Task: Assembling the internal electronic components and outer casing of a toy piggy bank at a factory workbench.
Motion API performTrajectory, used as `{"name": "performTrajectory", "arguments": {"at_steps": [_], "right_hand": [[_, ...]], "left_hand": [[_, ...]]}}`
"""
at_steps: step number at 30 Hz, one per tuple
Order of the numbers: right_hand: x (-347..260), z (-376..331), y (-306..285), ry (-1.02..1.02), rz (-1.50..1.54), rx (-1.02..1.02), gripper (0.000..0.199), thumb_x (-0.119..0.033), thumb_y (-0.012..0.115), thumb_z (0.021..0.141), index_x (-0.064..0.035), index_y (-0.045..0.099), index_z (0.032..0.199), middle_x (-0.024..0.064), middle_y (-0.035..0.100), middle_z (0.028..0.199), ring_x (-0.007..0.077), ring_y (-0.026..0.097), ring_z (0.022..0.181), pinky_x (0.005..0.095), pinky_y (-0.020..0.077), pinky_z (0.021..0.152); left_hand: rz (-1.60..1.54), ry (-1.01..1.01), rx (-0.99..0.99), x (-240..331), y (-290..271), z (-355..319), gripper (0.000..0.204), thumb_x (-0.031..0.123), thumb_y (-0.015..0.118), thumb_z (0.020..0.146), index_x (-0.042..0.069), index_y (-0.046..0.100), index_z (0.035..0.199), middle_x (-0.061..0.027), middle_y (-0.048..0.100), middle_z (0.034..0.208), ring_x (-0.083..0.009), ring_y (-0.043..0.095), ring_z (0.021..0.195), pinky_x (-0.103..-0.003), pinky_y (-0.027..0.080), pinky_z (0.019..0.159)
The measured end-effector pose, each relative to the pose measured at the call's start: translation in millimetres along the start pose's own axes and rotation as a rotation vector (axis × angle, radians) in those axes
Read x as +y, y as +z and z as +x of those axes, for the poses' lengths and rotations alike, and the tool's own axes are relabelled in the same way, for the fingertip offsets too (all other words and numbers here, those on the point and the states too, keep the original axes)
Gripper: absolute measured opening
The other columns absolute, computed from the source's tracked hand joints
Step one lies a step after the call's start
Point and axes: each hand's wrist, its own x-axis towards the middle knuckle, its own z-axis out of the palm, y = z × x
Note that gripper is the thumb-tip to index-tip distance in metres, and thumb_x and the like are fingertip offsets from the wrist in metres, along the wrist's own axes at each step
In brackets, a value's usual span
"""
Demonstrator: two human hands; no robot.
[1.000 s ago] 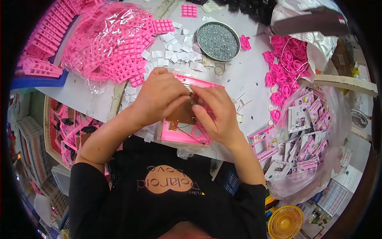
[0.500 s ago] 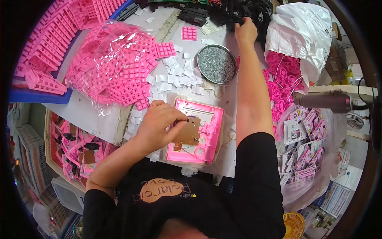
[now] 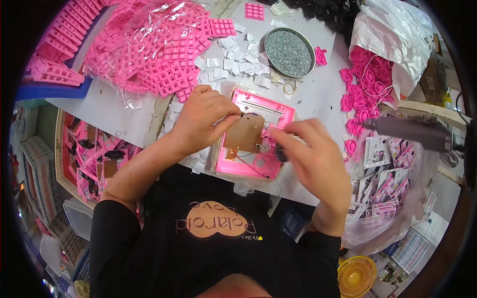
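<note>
A pink plastic housing [image 3: 227, 167] lies open on the worktable in front of me, thin wires inside it. Over its middle sits a flat brown circuit board [image 3: 243, 133]. My left hand [image 3: 204, 118] pinches the board's upper left edge between thumb and fingers. At the housing's right side is my right hand [image 3: 315, 156], somewhat blurred, its fingers closed on a small black plastic part [image 3: 280, 154]. That part is largely covered by the fingers, so its exact kind cannot be made out.
Pink keypads [image 3: 169, 74] are heaped under clear plastic at the left, beside scattered white paper squares [image 3: 238, 62]. Behind the housing stands a round tin of small metal pieces [image 3: 289, 52]. A white bag [image 3: 392, 30] spills pink parts at the right; black parts [image 3: 333, 15] lie at the back.
My right hand has come back from the black pile to the housing, now with a small black part. The left hand stays on the board. The whole view has shifted.
</note>
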Motion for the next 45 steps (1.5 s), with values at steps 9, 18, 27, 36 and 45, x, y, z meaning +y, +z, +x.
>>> {"name": "performTrajectory", "arguments": {"at_steps": [9,18,27,36,45], "right_hand": [[18.0,17.9,51.5,-0.093,0.148,0.103,0.052,-0.018,0.077,0.076,-0.0011,0.061,0.123,0.0158,0.060,0.121,0.0372,0.053,0.112,0.0457,0.0484,0.094],[35.6,-12.9,65.4,0.115,0.233,0.149,0.053,-0.013,0.084,0.067,-0.0041,0.065,0.116,0.0117,0.064,0.113,0.0332,0.059,0.102,0.0418,0.0501,0.088],[30.7,4.4,59.8,-0.046,0.193,0.167,0.057,-0.014,0.083,0.069,-0.0029,0.064,0.121,0.0138,0.064,0.116,0.0343,0.058,0.106,0.0409,0.0494,0.090],[45.2,-4.2,49.4,0.291,0.430,-0.028,0.047,-0.015,0.078,0.079,-0.0034,0.063,0.122,0.0112,0.067,0.103,0.0309,0.062,0.092,0.0404,0.0496,0.083],[46.0,0.4,67.8,0.022,0.087,0.278,0.050,-0.009,0.080,0.073,-0.0047,0.066,0.121,0.0117,0.066,0.114,0.0322,0.059,0.102,0.0412,0.0513,0.087]], "left_hand": [[0.066,0.009,0.061,2.5,9.5,-0.4,0.014,0.011,0.075,0.082,0.011,0.065,0.091,-0.0024,0.067,0.085,-0.0228,0.062,0.078,-0.039,0.040,0.080],[0.007,-0.028,-0.051,7.5,0.0,11.1,0.012,0.013,0.075,0.082,0.012,0.067,0.091,-0.0015,0.066,0.083,-0.0230,0.062,0.077,-0.039,0.040,0.081],[0.100,0.106,-0.177,7.6,-7.3,28.2,0.013,0.012,0.076,0.081,0.012,0.067,0.090,-0.0007,0.064,0.084,-0.0219,0.061,0.083,-0.039,0.040,0.084],[-0.030,0.097,-0.236,5.1,-10.5,32.5,0.010,0.015,0.073,0.083,0.012,0.067,0.091,-0.0016,0.064,0.092,-0.0242,0.061,0.089,-0.039,0.041,0.084],[-0.004,0.065,-0.283,8.3,-9.7,41.5,0.010,0.012,0.072,0.083,0.009,0.066,0.091,-0.0039,0.063,0.091,-0.0260,0.061,0.087,-0.039,0.043,0.082]]}}
